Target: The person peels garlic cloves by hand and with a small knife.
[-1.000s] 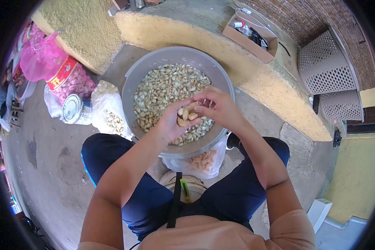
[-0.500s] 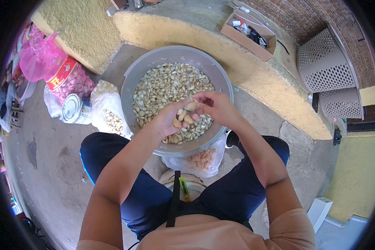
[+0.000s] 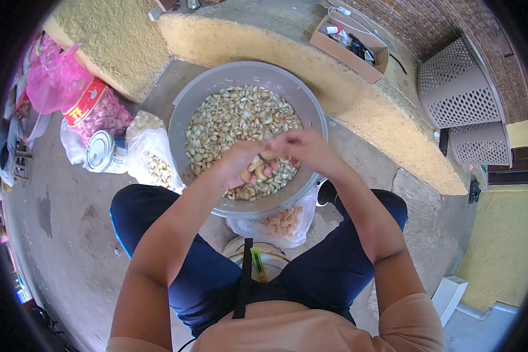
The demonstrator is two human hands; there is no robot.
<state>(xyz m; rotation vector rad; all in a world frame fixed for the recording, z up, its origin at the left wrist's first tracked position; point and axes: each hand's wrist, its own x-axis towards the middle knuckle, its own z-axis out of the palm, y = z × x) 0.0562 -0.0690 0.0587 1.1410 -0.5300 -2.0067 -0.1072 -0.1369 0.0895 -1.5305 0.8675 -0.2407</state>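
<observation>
1. We judge the step to be peeling. Our left hand (image 3: 236, 165) cups a few garlic cloves (image 3: 253, 170) over the basin (image 3: 182, 111), its fingers curled around them.
2. Our right hand (image 3: 305, 149), at 3 o'clock from the left, pinches the top clove (image 3: 268, 156) with narrow fingers.
3. We think the next move calls for a firm, small pull on the skin.

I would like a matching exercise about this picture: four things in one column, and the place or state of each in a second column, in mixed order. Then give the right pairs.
Things
1. left hand
2. grey basin
3. pink bag
4. cardboard box

Place or state
A. on the yellow ledge, upper right
B. holds a few garlic cloves
C. on the ground, far left
D. holds the big heap of cloves

Pairs: 1-B, 2-D, 3-C, 4-A
</observation>
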